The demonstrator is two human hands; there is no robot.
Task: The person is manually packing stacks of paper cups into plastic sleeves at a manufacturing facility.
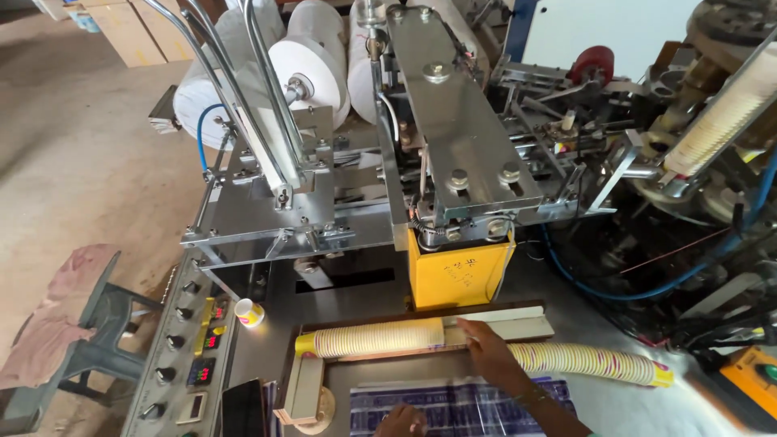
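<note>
A long stack of nested paper cups lies on its side in a wooden tray (494, 317) in front of me. One part (372, 338) runs left to a yellow rim, and the other part (591, 362) runs right. My right hand (486, 350) reaches in from the lower right and grips the stack where the two parts meet. My left hand (401, 421) shows only at the bottom edge, fingers curled, resting on a clear plastic sleeve with blue print (461, 405). Its grip is hidden.
A cup-forming machine with a yellow box (457, 271) and white paper rolls (316, 65) fills the view behind the tray. A single cup (249, 313) stands by the control panel (190, 348). A stool with a cloth (65, 324) is at left. An orange switch box (757, 376) is at right.
</note>
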